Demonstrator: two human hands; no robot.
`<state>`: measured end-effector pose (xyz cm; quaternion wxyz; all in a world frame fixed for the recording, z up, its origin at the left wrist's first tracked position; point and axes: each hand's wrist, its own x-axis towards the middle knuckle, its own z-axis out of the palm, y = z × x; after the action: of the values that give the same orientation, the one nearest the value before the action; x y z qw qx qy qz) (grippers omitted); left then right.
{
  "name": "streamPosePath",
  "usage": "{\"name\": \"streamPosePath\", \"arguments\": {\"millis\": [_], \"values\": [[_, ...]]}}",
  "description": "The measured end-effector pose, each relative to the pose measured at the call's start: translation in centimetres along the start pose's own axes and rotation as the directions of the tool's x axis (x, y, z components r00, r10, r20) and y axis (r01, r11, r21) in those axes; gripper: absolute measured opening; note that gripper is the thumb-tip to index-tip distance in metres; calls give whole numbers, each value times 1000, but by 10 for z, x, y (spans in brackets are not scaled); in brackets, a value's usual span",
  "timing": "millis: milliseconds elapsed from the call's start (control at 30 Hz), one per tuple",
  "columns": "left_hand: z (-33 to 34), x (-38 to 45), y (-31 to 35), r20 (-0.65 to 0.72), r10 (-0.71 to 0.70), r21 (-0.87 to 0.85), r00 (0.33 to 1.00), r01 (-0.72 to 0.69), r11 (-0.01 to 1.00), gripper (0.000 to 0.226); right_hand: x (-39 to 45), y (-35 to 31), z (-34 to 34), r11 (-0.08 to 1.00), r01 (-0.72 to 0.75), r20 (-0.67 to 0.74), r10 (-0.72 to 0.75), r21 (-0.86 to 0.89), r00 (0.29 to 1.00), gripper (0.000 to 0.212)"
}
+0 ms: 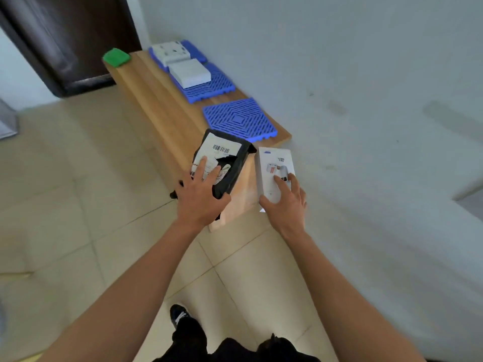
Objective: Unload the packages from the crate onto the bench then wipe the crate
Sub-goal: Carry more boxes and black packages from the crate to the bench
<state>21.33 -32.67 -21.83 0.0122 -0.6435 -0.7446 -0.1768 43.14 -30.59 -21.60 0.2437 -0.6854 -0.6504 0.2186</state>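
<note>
Head view, looking down along a long light-wood table (156, 100) set against a pale wall.

Left hand (200, 199): fingers spread over the top of a black plastic mailer package with a white barcode label (227, 160), thumb wrapped at its near edge; the hand holds this package at the near end of the table. Whether the package rests fully on the wood or is held just above it cannot be told.

Right hand (286, 202): grips a white rectangular carton printed with a small product picture (274, 168), fingers on its top face, thumb at its near left corner. The carton sits just beside the black package, at or past the table's near right corner; contact with the table cannot be told.

Further along the table: a blue slotted plastic square tile (239, 120) lies bare, just beyond the two held packages. Behind it a second blue slotted tile (211, 87) carries a plain white flat box (189, 73). At the far end a third blue tile (194, 50) carries a white box with dark markings (171, 50). A folded green cloth (116, 56) lies on the far left corner.

The crate is out of view.

Floor: beige tiles (78, 192). A dark wooden door (65, 40) stands at upper left.
</note>
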Motion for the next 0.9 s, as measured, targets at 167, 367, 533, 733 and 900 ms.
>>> {"name": "streamPosePath", "arguments": {"millis": [167,367,533,733,900], "values": [[-22,31,-101,-38,-70,20,997,70,997,72,24,-82,70,999,39,44,-40,11,998,72],[-34,61,-182,-21,-119,31,993,119,992,71,45,-145,129,998,61,77,-62,18,995,73],[-15,92,-203,6,-114,-1,993,114,993,68,75,-162,152,999,42,83,-43,13,996,76],[23,155,-202,56,-58,-14,997,59,998,68,137,-154,171,1000,-26,74,26,-6,997,74],[49,227,-193,126,11,15,992,-12,1000,71,205,-146,182,995,-95,52,94,6,994,73]]}}
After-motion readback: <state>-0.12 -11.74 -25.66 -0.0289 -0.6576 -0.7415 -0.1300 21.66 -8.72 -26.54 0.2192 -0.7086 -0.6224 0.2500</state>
